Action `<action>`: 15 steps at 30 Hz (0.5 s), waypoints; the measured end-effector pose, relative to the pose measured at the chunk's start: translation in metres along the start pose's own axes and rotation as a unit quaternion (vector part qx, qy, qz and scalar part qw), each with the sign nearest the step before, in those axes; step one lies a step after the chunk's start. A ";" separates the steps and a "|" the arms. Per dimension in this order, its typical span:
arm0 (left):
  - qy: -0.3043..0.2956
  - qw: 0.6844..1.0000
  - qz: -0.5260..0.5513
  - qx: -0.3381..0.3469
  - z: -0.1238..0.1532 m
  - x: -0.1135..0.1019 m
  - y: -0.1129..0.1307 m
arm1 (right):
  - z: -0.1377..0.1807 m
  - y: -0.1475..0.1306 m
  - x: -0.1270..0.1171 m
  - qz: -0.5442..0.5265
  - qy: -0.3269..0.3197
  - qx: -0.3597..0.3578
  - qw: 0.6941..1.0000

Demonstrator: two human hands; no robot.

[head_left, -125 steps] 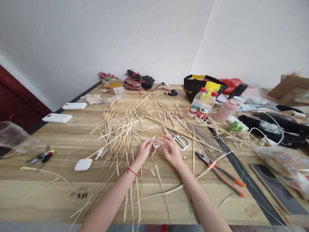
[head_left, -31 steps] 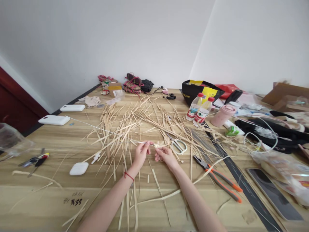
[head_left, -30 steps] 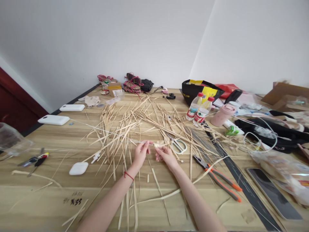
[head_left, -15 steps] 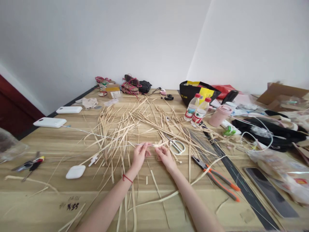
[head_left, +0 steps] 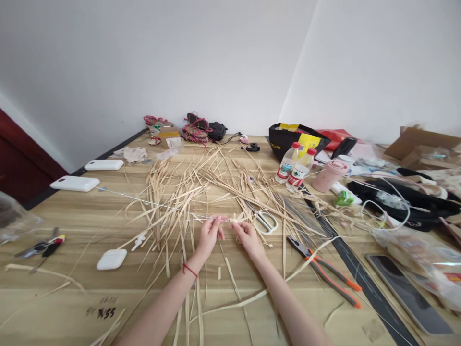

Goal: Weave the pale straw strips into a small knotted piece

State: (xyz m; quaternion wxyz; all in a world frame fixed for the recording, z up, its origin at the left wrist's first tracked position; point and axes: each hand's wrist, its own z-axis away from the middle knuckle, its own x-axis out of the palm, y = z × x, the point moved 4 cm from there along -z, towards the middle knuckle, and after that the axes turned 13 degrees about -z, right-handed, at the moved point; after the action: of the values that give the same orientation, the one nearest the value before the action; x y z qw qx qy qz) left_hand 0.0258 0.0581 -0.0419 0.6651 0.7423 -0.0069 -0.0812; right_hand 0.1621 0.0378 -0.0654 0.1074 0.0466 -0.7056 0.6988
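My left hand [head_left: 209,235] pinches a thin pale wire [head_left: 144,200] near its right end; the rest of it stretches left over the straw. Close beside it, my right hand [head_left: 249,238] has thumb and fingers closed on a small pale straw piece [head_left: 234,221] where the wire ends. How the wire and the piece join is too small to make out. Loose straw strips [head_left: 180,187] lie spread beneath and beyond both hands. White-handled scissors [head_left: 266,223] rest just right of my right hand, their blades partly under straw.
Orange-handled pliers [head_left: 324,271] and a dark phone [head_left: 406,293] lie to the right. Two water bottles [head_left: 287,163], a pink cup [head_left: 329,175] and a black-yellow bag [head_left: 288,139] stand behind. Left are a white case [head_left: 111,259], white power banks [head_left: 75,183] and small tools [head_left: 43,247].
Both hands stay almost in place, still close together. The wire's far left end has shifted a little, and the whole view has tilted slightly.
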 end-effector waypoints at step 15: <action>0.019 1.000 -0.001 0.003 -0.003 -0.004 -0.002 | 0.001 -0.005 0.003 -0.021 -0.016 0.008 1.000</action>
State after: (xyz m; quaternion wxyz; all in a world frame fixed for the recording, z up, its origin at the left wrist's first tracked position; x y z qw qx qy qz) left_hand 0.0223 0.0616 -0.0429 0.6632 0.7453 0.0061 -0.0677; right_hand 0.1600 0.0369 -0.0599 0.1100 0.0737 -0.7007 0.7010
